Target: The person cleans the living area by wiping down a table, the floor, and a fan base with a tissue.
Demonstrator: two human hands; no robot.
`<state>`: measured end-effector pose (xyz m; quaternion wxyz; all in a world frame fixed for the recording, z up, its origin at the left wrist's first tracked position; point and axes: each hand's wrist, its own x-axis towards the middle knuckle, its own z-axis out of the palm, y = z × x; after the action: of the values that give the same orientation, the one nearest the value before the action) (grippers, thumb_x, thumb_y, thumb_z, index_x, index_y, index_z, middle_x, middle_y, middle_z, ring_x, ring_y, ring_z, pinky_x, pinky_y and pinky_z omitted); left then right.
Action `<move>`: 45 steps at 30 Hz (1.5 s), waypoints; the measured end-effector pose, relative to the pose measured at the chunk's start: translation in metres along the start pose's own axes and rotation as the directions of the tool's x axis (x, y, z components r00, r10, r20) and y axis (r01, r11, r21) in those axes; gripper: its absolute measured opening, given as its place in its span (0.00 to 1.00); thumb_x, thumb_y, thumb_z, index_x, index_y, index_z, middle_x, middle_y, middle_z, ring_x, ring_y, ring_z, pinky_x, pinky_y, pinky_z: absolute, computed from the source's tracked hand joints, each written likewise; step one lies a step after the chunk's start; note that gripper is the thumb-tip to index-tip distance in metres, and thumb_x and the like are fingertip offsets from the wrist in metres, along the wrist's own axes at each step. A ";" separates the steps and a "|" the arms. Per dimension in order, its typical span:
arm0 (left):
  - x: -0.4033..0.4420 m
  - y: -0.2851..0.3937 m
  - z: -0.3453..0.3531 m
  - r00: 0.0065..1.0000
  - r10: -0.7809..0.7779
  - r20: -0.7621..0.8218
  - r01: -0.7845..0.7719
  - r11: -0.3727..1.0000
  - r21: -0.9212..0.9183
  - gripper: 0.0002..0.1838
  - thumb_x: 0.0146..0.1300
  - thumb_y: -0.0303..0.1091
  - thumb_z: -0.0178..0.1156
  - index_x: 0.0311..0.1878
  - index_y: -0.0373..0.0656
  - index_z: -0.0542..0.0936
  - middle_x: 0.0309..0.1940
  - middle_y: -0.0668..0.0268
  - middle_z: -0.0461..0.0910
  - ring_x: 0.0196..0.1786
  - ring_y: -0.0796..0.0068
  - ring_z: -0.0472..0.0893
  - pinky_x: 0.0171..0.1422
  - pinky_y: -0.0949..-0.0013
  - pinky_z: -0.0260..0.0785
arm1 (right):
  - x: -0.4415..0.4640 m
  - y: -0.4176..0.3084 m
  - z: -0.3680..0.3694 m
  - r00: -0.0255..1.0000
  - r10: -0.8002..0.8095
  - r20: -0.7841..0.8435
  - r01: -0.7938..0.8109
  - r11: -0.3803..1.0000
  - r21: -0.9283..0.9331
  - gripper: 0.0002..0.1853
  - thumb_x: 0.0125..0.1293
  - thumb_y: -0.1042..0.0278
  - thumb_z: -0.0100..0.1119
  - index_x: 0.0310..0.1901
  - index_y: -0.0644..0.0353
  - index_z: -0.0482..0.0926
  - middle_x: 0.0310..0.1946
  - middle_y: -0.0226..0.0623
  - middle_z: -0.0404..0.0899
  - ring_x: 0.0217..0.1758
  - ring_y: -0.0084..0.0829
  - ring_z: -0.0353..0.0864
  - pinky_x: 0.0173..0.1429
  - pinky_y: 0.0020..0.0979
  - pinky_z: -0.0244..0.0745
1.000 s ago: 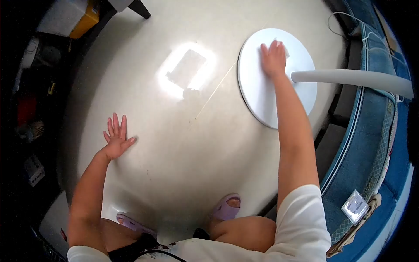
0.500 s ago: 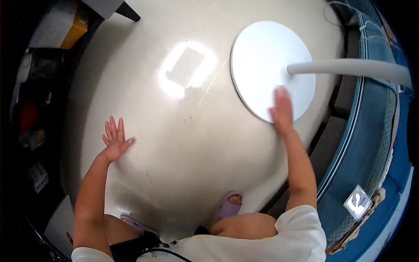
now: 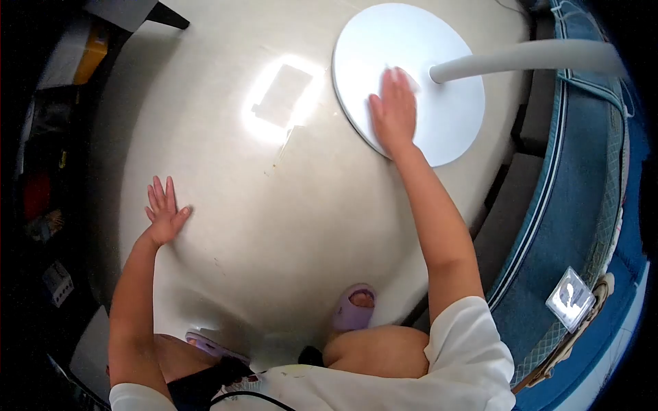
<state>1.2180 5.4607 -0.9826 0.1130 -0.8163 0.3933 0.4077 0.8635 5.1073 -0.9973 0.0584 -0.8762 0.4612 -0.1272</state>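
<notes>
My right hand lies on a round white base, left of where its pole meets it. The fingers are stretched and close together. A thin white piece like a tissue shows at the fingertips and along their right side; most of it is hidden under the hand. From the base a curved white pole rises toward the right. Over on the left, my left hand rests on the shiny floor with its fingers spread and nothing in it.
A blue bed or sofa side runs along the right, with dark grey blocks below it. A clear packet lies on its edge. Dark shelves with a yellow-and-white box line the left. A black furniture leg stands at top left.
My right hand has moved forward and left across the base, from its near edge toward the middle. The left hand stays on the floor; the whole view has shifted slightly.
</notes>
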 end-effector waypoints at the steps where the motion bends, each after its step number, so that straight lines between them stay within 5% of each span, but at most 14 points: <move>1: -0.002 0.000 0.002 1.000 0.004 0.003 -0.004 1.000 0.004 0.49 0.58 0.62 0.47 0.70 0.54 0.29 0.68 0.58 0.14 0.69 0.50 0.15 0.64 0.34 0.20 | 0.002 -0.004 0.005 0.995 -0.099 0.009 0.098 0.993 0.069 0.27 0.63 0.60 0.45 0.62 0.63 0.60 0.64 0.44 0.58 0.68 0.41 0.53 0.68 0.41 0.48; 5: -0.003 0.006 -0.002 1.000 -0.013 -0.022 0.013 1.000 -0.008 0.48 0.58 0.63 0.46 0.70 0.55 0.29 0.69 0.59 0.15 0.70 0.51 0.17 0.64 0.34 0.21 | -0.029 -0.042 0.004 0.922 -0.385 0.040 0.345 0.865 0.363 0.19 0.60 0.78 0.42 0.52 0.52 0.73 0.54 0.39 0.71 0.58 0.38 0.69 0.61 0.34 0.64; 6: -0.005 0.006 -0.001 1.000 -0.015 -0.022 0.015 1.000 -0.009 0.48 0.58 0.63 0.45 0.70 0.55 0.30 0.69 0.59 0.15 0.70 0.51 0.17 0.64 0.34 0.21 | -0.025 -0.066 -0.036 0.802 -0.335 0.494 0.243 0.939 0.243 0.22 0.57 0.81 0.43 0.53 0.51 0.72 0.53 0.38 0.72 0.57 0.39 0.70 0.61 0.33 0.65; 8: -0.003 0.003 0.001 0.999 -0.012 -0.039 0.012 1.000 0.006 0.47 0.59 0.63 0.45 0.70 0.56 0.30 0.69 0.59 0.16 0.70 0.51 0.18 0.64 0.34 0.21 | -0.073 -0.051 0.004 0.915 -0.355 0.193 0.202 0.816 0.542 0.23 0.56 0.82 0.43 0.53 0.52 0.72 0.54 0.37 0.72 0.57 0.35 0.71 0.60 0.31 0.65; 10: -0.004 0.002 0.004 0.999 -0.026 -0.048 0.027 1.000 0.012 0.47 0.59 0.63 0.45 0.70 0.56 0.30 0.69 0.59 0.16 0.70 0.51 0.18 0.64 0.34 0.21 | -0.089 -0.032 0.003 0.968 -0.021 0.251 -0.157 0.728 0.667 0.24 0.54 0.83 0.42 0.54 0.56 0.71 0.55 0.37 0.71 0.58 0.31 0.70 0.60 0.30 0.66; 13: -0.007 0.005 0.003 0.998 -0.009 -0.062 0.008 1.000 -0.024 0.46 0.59 0.62 0.45 0.70 0.56 0.30 0.69 0.60 0.15 0.70 0.51 0.18 0.64 0.34 0.21 | -0.067 0.020 -0.051 0.842 0.415 0.344 -0.271 -0.226 0.936 0.24 0.54 0.82 0.42 0.55 0.65 0.66 0.50 0.38 0.71 0.53 0.31 0.71 0.59 0.31 0.66; 16: -0.005 0.003 0.003 0.998 -0.020 -0.058 0.020 1.000 -0.008 0.46 0.60 0.61 0.46 0.70 0.57 0.30 0.69 0.60 0.15 0.70 0.52 0.18 0.64 0.34 0.22 | -0.064 0.120 -0.048 0.805 0.572 0.156 -0.483 0.480 0.733 0.20 0.56 0.79 0.45 0.52 0.65 0.68 0.48 0.40 0.71 0.52 0.33 0.71 0.55 0.34 0.67; 17: -0.004 0.003 0.004 0.997 -0.023 -0.068 0.023 1.000 0.004 0.46 0.59 0.62 0.46 0.70 0.57 0.30 0.69 0.61 0.15 0.70 0.52 0.18 0.64 0.34 0.22 | -0.068 0.141 -0.038 0.806 0.571 0.156 -0.483 0.482 0.731 0.20 0.56 0.79 0.45 0.52 0.65 0.68 0.48 0.40 0.71 0.52 0.33 0.71 0.55 0.34 0.67; 18: -0.004 0.002 0.005 0.997 -0.026 -0.075 0.027 1.000 0.014 0.46 0.59 0.62 0.46 0.70 0.58 0.30 0.69 0.61 0.16 0.70 0.52 0.18 0.64 0.34 0.22 | -0.072 0.159 -0.029 0.800 0.587 -0.127 -0.532 0.791 0.302 0.18 0.56 0.79 0.46 0.51 0.65 0.69 0.47 0.41 0.70 0.52 0.36 0.70 0.55 0.34 0.66; 19: -0.005 0.002 0.006 0.997 -0.027 -0.071 0.028 1.000 0.010 0.46 0.59 0.62 0.46 0.70 0.58 0.30 0.69 0.61 0.16 0.70 0.52 0.18 0.64 0.34 0.22 | -0.073 0.168 -0.023 0.817 0.442 -0.371 -0.541 0.810 -0.227 0.17 0.57 0.78 0.46 0.50 0.64 0.69 0.46 0.43 0.70 0.52 0.39 0.69 0.56 0.35 0.65; 22: -0.004 0.000 0.005 0.998 -0.008 -0.069 0.008 1.000 0.004 0.47 0.59 0.63 0.46 0.70 0.58 0.30 0.69 0.60 0.16 0.70 0.52 0.18 0.64 0.34 0.22 | -0.052 0.130 -0.029 0.752 0.532 -0.390 -0.468 0.847 0.252 0.15 0.57 0.78 0.46 0.48 0.64 0.71 0.45 0.44 0.69 0.53 0.43 0.67 0.57 0.36 0.63; 28: -0.003 -0.001 0.005 0.996 0.001 -0.086 -0.001 1.000 0.005 0.47 0.59 0.62 0.47 0.70 0.59 0.31 0.69 0.61 0.15 0.70 0.52 0.18 0.64 0.34 0.22 | -0.054 0.053 -0.021 0.997 0.059 -0.047 -0.062 0.995 -0.075 0.32 0.58 0.61 0.52 0.64 0.54 0.57 0.66 0.40 0.54 0.69 0.41 0.52 0.68 0.44 0.51; 38: -0.010 0.012 0.003 0.993 -0.026 -0.112 0.025 1.000 -0.006 0.45 0.60 0.56 0.49 0.70 0.58 0.32 0.70 0.61 0.17 0.71 0.54 0.19 0.66 0.36 0.21 | -0.001 -0.066 0.013 0.842 -0.518 0.150 0.513 0.855 0.073 0.26 0.65 0.60 0.42 0.66 0.43 0.56 0.69 0.28 0.48 0.72 0.34 0.45 0.72 0.42 0.42; 45: -0.005 0.005 0.003 0.994 -0.030 -0.107 0.030 1.000 0.004 0.46 0.60 0.57 0.49 0.70 0.56 0.32 0.70 0.60 0.18 0.71 0.53 0.19 0.66 0.36 0.22 | -0.054 -0.009 -0.015 0.889 -0.406 0.212 0.370 0.910 0.189 0.24 0.62 0.67 0.42 0.61 0.46 0.64 0.67 0.30 0.55 0.71 0.35 0.49 0.70 0.44 0.44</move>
<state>1.2112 5.4619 -0.9803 0.1001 -0.8426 0.3876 0.3604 0.8369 5.1573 -0.9905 0.1511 -0.9532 0.2553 -0.0592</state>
